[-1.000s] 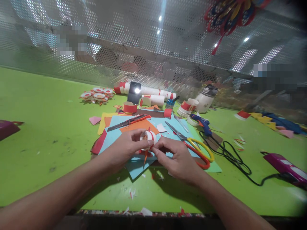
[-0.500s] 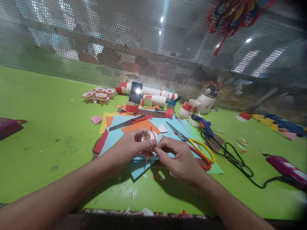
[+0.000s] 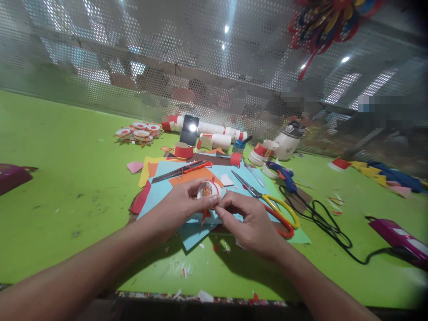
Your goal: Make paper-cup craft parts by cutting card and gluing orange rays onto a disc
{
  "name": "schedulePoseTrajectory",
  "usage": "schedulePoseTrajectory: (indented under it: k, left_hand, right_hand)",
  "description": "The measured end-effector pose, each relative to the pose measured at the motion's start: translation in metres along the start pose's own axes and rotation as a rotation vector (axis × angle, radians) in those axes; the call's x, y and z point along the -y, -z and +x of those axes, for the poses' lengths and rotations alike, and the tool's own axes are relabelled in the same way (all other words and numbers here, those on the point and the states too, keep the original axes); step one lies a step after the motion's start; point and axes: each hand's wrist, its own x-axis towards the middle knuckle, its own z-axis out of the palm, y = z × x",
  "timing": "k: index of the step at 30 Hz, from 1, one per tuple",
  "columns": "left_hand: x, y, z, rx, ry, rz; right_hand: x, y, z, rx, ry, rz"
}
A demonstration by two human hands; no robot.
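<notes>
My left hand (image 3: 187,199) grips a small white and red paper cup piece (image 3: 206,191), its round patterned face turned toward me and an orange paper strip hanging below. My right hand (image 3: 245,218) is closed at the piece's right edge, thumb and forefinger pinched; what lies between them is hidden. Beneath both hands are light blue paper sheets (image 3: 160,196) and an orange sheet (image 3: 180,175). Scissors (image 3: 256,192) with yellow and red handles lie just beyond my right hand. A utility knife (image 3: 182,170) rests on the sheets past my left hand.
At the back stand a phone (image 3: 189,130), stacked paper cups (image 3: 214,127), a bottle (image 3: 290,140) and several finished round paper pieces (image 3: 140,133). A glue gun (image 3: 284,175) trails a black cord to the right. Paper scraps (image 3: 187,269) lie along the front of the green table (image 3: 67,200).
The cup piece has turned slightly in my left hand, so more of its patterned round face shows. Both hands stay in nearly the same place.
</notes>
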Motion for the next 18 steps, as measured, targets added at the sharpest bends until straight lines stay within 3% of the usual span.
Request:
schedulePoseTrajectory:
  k: [9, 15, 18]
  left_hand:
    - [-0.002, -0.0004, 0.0002, -0.028, -0.036, 0.017]
    - [-0.0035, 0.0002, -0.0008, 0.027, -0.013, -0.006]
    - [-0.0015, -0.0006, -0.0006, 0.011, -0.014, -0.021]
  right_hand:
    - [0.0024, 0.0014, -0.0006, 0.0, 0.024, 0.026]
    - [0.0008, 0.0022, -0.0001, -0.176, -0.204, 0.188]
    - [-0.0008, 0.0002, 0.0015, -0.114, -0.248, 0.206]
